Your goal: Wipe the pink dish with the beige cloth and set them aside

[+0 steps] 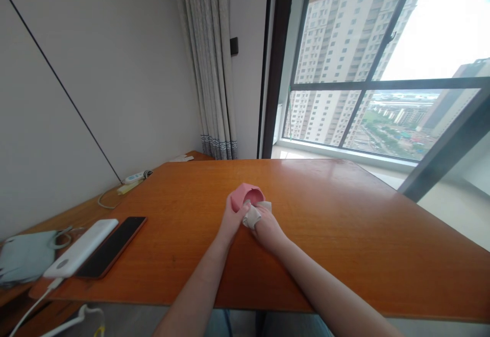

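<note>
My left hand (230, 219) is wrapped round the side of a pink cup-shaped vessel (240, 194) with angled faces. The vessel is tilted, its round opening turned toward me and to the right. A crumpled off-white cloth or tissue (251, 216) bunches at the rim, gripped by my right hand (267, 229). Some fingers of the right hand are hidden behind the cloth, and I cannot tell how far it reaches into the opening. Both hands are close together above the middle of the wooden table (306, 194).
At the table's left lie a black phone (113, 247) and a white power bank (82, 246) with a cable plugged in. A pale pouch (26, 256) lies farther left. Along the wall rests a power strip (136, 177). A large window (363, 86) stands beyond the right side.
</note>
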`<state>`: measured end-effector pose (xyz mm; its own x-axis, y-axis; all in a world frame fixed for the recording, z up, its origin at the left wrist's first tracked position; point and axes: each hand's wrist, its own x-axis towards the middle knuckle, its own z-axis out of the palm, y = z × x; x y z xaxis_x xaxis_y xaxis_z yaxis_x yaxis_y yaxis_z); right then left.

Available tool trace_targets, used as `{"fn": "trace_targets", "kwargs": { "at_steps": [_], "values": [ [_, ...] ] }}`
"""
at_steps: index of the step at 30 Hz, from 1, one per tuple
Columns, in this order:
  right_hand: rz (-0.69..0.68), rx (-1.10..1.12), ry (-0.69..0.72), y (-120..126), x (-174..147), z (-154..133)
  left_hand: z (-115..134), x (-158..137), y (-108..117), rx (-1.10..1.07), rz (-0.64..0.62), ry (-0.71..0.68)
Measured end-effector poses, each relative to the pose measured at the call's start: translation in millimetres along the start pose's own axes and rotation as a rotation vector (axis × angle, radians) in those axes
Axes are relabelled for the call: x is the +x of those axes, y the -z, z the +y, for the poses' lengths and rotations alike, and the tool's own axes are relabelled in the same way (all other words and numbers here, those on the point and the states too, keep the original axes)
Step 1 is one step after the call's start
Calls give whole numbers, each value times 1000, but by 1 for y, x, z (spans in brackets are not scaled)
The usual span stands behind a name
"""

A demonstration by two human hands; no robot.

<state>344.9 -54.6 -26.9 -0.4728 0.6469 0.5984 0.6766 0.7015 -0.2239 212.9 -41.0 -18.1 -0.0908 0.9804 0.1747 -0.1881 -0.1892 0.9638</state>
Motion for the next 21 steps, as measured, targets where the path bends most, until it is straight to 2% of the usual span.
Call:
{"fn": "trace_targets", "kwargs": {
  "at_steps": [3, 7, 13, 17, 19, 21],
  "values": [
    [-91, 32, -22, 4, 3, -4, 2, 0, 4, 137, 54, -57],
    [-178, 0, -68, 13, 6, -7, 7, 5, 13, 238, 33, -81],
    [-222, -74, 69, 24, 7, -3, 8, 15, 25, 185, -23, -16],
    [-141, 73, 94, 33, 7, -7, 12, 16, 29, 140, 9, 9],
    [-43, 237, 17, 35, 7, -6, 15, 15, 29, 102, 30, 10],
    [98, 416, -153, 36, 5, -1, 17, 14, 28, 45, 73, 18]
  ]
}}
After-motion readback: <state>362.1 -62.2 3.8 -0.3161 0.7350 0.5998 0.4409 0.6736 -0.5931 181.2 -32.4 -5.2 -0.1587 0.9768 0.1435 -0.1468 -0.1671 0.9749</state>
